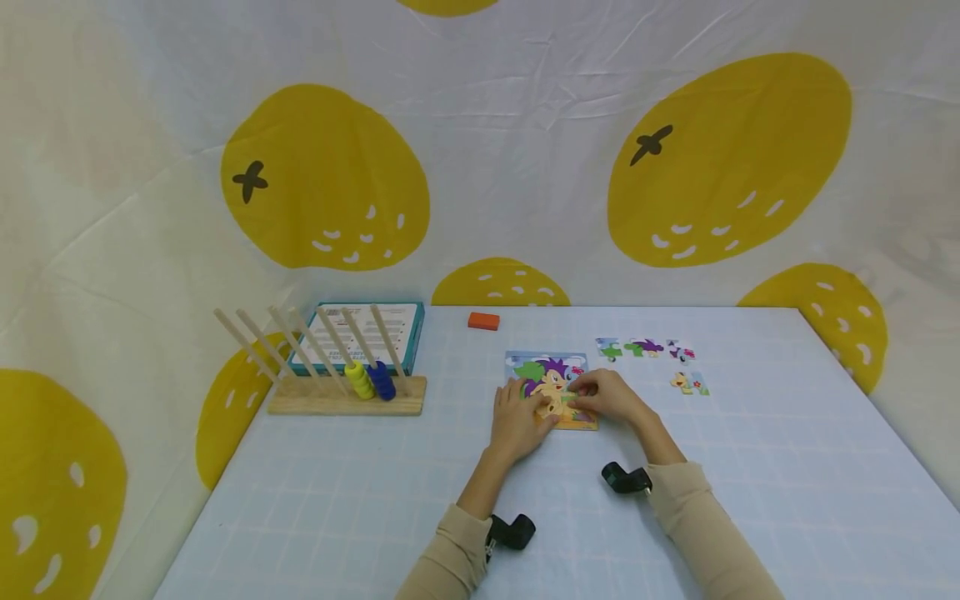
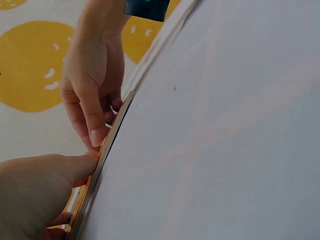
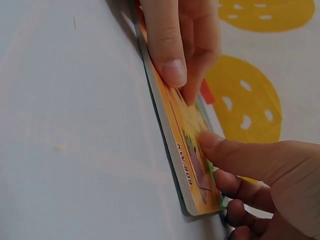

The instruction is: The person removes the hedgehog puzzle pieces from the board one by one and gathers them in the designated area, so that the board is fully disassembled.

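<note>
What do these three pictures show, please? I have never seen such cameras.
No machine works here, only a person's left hand and right hand. One picture comes from a camera on the head; the others come from the wrist cameras, one on each side. On the table are a picture puzzle, loose pieces to its right, an orange block, and a wooden rack with yellow beads and blue beads, before a flat box. The left hand rests on the puzzle; the right hand touches it. Whether it pinches a piece is unclear.
</note>
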The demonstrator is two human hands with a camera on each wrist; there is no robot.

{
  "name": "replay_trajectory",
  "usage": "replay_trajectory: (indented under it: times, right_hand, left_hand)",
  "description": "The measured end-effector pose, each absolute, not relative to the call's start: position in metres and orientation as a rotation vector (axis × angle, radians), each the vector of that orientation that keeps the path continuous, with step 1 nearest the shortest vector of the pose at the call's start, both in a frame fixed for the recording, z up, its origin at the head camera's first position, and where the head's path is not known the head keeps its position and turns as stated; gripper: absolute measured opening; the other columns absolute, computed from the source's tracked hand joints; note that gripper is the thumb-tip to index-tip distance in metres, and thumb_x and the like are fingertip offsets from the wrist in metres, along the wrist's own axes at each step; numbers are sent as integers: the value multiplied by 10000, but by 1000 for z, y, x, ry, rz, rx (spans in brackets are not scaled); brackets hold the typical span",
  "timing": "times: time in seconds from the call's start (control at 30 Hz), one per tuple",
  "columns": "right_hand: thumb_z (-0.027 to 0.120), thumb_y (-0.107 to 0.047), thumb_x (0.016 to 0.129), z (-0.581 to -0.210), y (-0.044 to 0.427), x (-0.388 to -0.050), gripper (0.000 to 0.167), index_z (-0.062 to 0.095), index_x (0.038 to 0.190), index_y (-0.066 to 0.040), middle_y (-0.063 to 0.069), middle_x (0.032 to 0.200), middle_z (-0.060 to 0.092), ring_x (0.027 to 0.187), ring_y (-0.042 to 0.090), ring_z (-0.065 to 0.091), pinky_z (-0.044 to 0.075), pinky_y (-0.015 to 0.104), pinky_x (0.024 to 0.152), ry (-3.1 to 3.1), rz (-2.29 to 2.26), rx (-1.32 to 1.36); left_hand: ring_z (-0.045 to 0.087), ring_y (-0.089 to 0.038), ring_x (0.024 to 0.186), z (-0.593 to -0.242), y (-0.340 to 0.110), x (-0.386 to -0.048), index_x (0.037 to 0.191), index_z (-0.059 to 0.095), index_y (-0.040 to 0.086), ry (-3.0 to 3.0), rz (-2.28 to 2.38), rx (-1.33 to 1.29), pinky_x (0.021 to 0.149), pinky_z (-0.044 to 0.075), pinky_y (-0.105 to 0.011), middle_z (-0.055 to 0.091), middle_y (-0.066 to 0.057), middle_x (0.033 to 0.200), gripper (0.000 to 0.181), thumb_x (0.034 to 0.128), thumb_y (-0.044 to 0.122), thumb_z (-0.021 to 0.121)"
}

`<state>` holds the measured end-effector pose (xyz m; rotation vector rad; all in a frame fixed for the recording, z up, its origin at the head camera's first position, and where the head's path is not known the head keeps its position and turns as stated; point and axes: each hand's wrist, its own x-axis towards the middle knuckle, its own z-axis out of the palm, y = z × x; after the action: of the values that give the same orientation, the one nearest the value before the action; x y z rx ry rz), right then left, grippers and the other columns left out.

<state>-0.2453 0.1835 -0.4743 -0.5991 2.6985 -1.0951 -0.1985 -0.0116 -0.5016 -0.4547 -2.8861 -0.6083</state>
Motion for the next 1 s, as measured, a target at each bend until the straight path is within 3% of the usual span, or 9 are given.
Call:
replay_trajectory:
  times: [0.2, 0.27, 0.37, 0.63, 0.83, 1.0]
  right_hand:
    - [721, -184, 827, -482, 170, -251, 344, 663, 1065, 57, 136, 896, 657, 832, 270, 589, 498, 405, 754, 2831, -1108, -704]
    - [707, -179, 838, -485, 163, -254, 347, 656, 1098, 45, 177, 972, 657, 925, 333, 592, 468, 517, 824, 2874, -1088, -739]
    - [678, -184, 859, -485, 152, -257, 328, 661, 1122, 11, 179, 1004, 643, 965, 362, 574, 416, 591, 818, 2907, -1037, -718]
    - [735, -274, 810, -479, 142, -257, 459, 640, 1171, -6, 191, 1049, 614, 974, 344, 554, 366, 520, 771, 2881, -956, -609]
    - [761, -241, 789, -478, 146, -257, 521, 603, 1196, 43, 196, 1102, 621, 1027, 341, 552, 424, 545, 894, 2820, -988, -581]
    - [779, -218, 770, -477, 149, -259, 541, 592, 1180, 82, 199, 1071, 637, 931, 293, 573, 489, 456, 838, 2774, -1048, -567]
  left_hand:
    - [321, -379, 1350, -504, -15, -198, 1140, 688, 187, -2883, -658, -480, 1111, 234, -518, 447, -175, 1407, 331, 892, 390, 604]
    - [314, -377, 1355, -504, -16, -197, 1139, 690, 181, -2878, -684, -485, 1109, 237, -519, 441, -180, 1412, 318, 891, 363, 611]
    - [311, -378, 1357, -503, -17, -197, 1135, 696, 175, -2867, -717, -488, 1104, 246, -520, 439, -189, 1412, 304, 885, 331, 625]
    - [404, -304, 1302, -500, -18, -195, 1056, 737, 163, -2850, -710, -452, 1092, 303, -448, 508, -151, 1351, 270, 868, 342, 663]
    - [454, -277, 1255, -499, -20, -194, 1021, 749, 167, -2856, -710, -444, 1079, 327, -430, 544, -125, 1309, 266, 854, 361, 678]
    - [454, -294, 1264, -499, -23, -194, 992, 747, 120, -2834, -752, -453, 1084, 318, -458, 549, -121, 1307, 270, 840, 337, 697]
